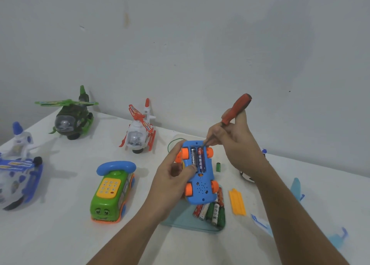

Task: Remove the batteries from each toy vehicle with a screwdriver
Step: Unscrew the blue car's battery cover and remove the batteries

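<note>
Blue toy (200, 182) belly-up, 2 batts (198, 160) in bay (screwdriver (234, 112) tip there).

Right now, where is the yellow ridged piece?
Head view: the yellow ridged piece lies on the table, just right of the loose batteries on the teal tray.

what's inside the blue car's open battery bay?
In the blue car: two batteries side by side, a black battery and a red-purple battery. The screwdriver's tip sits at the red-purple battery's far end. The left hand's thumb covers the black battery's near end; contacts cannot be seen.
</note>
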Action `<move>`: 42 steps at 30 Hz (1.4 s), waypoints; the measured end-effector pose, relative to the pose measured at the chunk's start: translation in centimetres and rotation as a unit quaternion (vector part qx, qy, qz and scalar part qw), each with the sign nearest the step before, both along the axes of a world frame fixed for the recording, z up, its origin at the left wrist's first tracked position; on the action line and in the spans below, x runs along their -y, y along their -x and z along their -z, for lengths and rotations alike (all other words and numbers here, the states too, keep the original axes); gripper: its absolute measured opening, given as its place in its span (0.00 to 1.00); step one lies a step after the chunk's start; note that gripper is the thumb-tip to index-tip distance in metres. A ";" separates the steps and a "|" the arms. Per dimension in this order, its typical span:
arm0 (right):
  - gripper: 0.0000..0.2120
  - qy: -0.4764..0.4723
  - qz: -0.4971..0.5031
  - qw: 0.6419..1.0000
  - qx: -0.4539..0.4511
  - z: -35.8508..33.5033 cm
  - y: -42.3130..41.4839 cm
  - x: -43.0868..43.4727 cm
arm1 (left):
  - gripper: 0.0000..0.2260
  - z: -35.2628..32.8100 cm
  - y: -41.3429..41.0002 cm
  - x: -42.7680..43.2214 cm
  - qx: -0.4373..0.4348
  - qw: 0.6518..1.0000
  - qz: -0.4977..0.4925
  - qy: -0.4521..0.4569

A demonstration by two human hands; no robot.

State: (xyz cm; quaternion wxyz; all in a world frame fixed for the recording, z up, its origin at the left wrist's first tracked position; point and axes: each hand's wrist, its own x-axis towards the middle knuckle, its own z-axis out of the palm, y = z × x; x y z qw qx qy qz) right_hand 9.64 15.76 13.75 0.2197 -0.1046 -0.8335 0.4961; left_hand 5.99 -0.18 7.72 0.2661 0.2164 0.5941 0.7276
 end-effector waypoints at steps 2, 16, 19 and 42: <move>0.11 0.047 0.003 0.999 0.025 -0.5 0.1 -0.3 | 0.31 0.1 0.0 0.0 -0.004 1.000 0.003 0.001; 0.09 0.426 0.019 0.903 -0.050 -1.3 -0.2 -0.6 | 0.25 -0.1 0.2 0.7 0.015 1.000 0.001 0.000; 0.07 0.049 0.046 0.997 0.034 -0.7 -1.0 0.9 | 0.26 -0.2 0.1 1.0 0.021 1.000 0.004 -0.002; 0.04 0.081 0.176 0.964 0.182 5.9 -2.8 2.7 | 0.23 0.4 1.2 4.5 0.077 0.997 -0.021 0.008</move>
